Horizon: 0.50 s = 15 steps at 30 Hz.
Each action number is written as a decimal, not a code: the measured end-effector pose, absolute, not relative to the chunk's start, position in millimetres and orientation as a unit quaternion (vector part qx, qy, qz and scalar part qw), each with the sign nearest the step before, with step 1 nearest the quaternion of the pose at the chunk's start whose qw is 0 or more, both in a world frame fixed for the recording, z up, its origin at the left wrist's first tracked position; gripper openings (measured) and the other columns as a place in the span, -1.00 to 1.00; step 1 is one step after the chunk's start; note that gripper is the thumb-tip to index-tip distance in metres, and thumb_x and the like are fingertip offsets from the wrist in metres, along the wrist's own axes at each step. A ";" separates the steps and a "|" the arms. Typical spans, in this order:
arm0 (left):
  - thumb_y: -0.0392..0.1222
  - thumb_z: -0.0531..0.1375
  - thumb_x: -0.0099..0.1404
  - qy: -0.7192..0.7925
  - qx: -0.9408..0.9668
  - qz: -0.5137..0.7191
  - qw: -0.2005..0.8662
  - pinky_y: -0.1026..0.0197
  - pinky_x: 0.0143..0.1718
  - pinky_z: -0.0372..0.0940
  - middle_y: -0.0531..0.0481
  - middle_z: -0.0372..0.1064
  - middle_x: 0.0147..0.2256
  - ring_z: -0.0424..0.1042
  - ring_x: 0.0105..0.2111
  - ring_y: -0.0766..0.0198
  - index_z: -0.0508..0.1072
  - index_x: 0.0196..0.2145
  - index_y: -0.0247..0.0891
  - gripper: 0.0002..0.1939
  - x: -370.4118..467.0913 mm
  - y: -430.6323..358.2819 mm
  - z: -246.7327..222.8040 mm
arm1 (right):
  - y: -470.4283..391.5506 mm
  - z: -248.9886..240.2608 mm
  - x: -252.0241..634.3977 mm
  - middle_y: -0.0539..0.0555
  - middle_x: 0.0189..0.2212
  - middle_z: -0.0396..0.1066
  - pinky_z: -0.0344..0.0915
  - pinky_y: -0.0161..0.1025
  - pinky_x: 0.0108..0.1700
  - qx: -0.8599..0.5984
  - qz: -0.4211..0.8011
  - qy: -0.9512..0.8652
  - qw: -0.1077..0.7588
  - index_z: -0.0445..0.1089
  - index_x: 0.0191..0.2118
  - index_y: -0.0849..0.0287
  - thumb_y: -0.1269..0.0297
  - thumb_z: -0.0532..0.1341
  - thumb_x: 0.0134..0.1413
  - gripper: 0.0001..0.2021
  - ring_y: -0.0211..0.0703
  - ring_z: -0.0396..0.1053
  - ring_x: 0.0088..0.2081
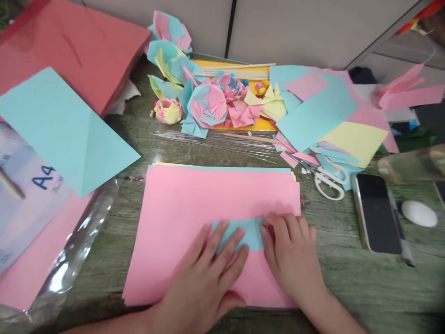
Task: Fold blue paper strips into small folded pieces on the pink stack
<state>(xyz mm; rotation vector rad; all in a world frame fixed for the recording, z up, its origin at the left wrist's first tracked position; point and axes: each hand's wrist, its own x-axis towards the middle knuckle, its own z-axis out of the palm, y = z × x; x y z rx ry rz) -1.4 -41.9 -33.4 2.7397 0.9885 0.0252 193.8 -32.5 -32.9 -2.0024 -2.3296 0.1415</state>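
L hand (200,280) is laid palm down, fingers spread fwd, thumb stuck out to R. R hand (294,253) is held nearby, fingers bent, thumb tip brought close to index tip. L forearm (142,322) & R forearm (337,308) are bared, angled inward.

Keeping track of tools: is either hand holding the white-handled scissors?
No, the scissors lie near the phone, while the left hand and right hand touch the small blue paper.

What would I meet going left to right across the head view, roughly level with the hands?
A4-marked pack, left hand, blue paper showing between the hands, right hand, phone, white rounded object.
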 end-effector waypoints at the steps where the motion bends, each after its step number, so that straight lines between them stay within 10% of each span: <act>1: 0.19 -0.12 0.16 0.339 0.933 0.008 0.117 -0.12 0.09 -0.22 -0.07 -0.27 0.20 -0.19 0.16 -0.03 -0.03 0.14 -0.17 -0.34 -1.4 -41.9 -33.3 | -32.6 -33.3 194.0 0.12 -0.38 0.25 -0.06 -0.18 -0.36 -0.650 0.046 -0.758 0.033 0.24 -0.33 0.18 0.30 0.04 0.04 -0.89 -0.08 0.08 -0.35; 15: 0.20 -0.15 0.17 0.351 0.926 -0.003 0.139 -0.11 0.10 -0.28 0.01 -0.28 0.21 -0.23 0.16 -0.01 -0.09 0.16 -0.14 -0.34 -2.3 -39.0 -32.6 | -31.7 -36.1 195.1 0.14 -0.39 0.24 -0.05 -0.16 -0.38 -0.638 0.022 -0.769 0.019 0.23 -0.35 0.19 0.26 0.02 0.05 -0.87 -0.07 0.07 -0.39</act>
